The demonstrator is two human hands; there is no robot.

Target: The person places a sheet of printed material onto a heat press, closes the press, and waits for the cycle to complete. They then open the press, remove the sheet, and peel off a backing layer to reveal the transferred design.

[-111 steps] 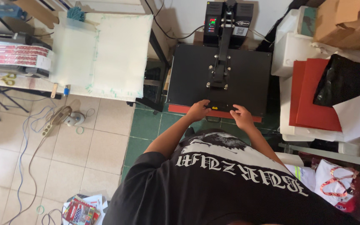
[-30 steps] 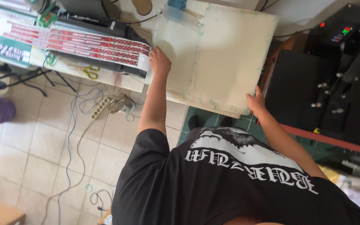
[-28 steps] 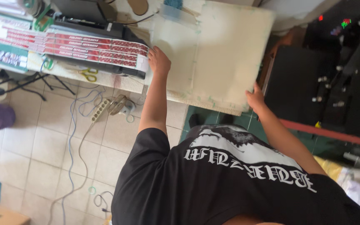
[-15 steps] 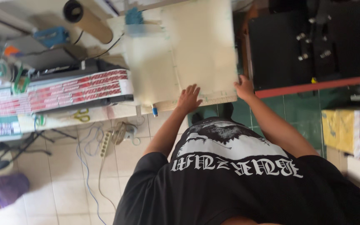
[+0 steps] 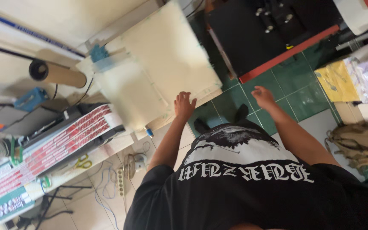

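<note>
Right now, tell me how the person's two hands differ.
The left hand rests on the near edge of the cream sheet on the table; the right hand hangs free over the green floor, touching nothing. Left fingers point up the sheet; right fingers curl loosely. Both are bare and empty.

Table (image 5: 107,153) carries large cream sheet (image 5: 167,64), cardboard tube (image 5: 58,74), red-printed strip (image 5: 64,142), yellow scissors (image 5: 81,162); tiled floor (image 5: 277,89) below.
</note>
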